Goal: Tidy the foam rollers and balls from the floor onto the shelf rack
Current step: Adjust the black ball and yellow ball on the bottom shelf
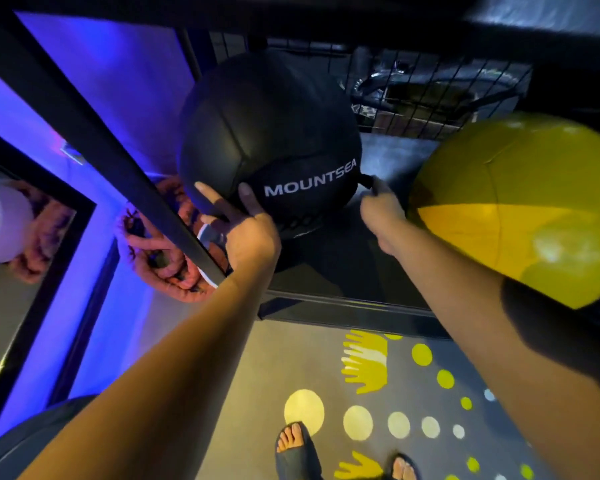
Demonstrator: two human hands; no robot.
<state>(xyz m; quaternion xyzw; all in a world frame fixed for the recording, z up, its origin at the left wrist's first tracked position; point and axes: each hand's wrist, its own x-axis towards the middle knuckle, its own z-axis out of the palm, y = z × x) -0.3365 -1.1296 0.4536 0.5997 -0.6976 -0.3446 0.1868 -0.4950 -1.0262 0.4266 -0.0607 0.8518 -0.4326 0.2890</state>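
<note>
Ball point(267, 133), black and lettered, sat on the rack shelf point(343, 301), apparently being steadied so it would not roll off. Against its lower left the left hand point(246, 233) pressed with straight, spread fingers point(207, 195), holding nothing. At its right side the right hand point(383, 211) touched it near a small dark tab; whether those fingers pinched the tab could not be told. Right of the ball lay a yellow ball point(520, 209); left of it ran the rack post point(94, 133).
</note>
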